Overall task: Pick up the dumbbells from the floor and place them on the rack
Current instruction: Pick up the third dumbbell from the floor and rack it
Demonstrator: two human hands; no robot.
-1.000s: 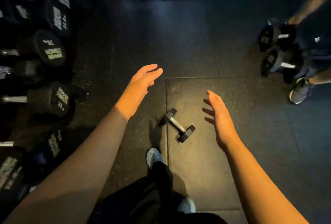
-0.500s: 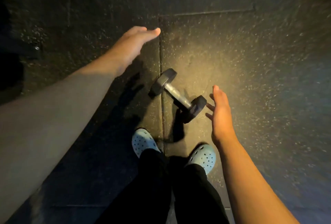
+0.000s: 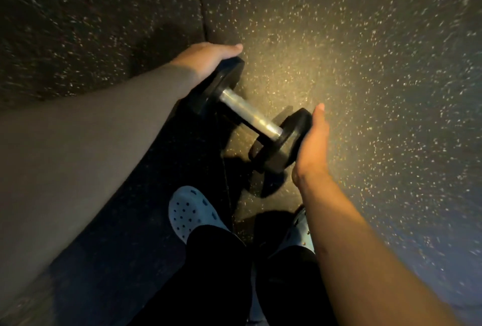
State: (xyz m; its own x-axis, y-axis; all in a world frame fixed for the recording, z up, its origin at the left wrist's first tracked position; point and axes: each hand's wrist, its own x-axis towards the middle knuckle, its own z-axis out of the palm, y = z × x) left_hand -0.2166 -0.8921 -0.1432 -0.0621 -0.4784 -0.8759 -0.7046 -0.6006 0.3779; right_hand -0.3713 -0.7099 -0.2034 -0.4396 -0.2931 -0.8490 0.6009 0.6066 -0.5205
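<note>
While each hand's grip cups one end, left hand (image 3: pixel 208 58) and right hand (image 3: pixel 311 147) hold the dumbbell (image 3: pixel 250 114) between them

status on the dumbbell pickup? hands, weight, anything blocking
Left hand cupped on far head, right hand on near head. Dumbbell low over the floor, lift-off unclear. Nothing blocking; clogs just behind.

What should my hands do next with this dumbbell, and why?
Probably close both palms firmly on the heads and lift straight up. The left hand is on the far head of the dumbbell and the right hand lies against the near head, the metal handle bare between them. It seems to lie on the floor still.
</note>
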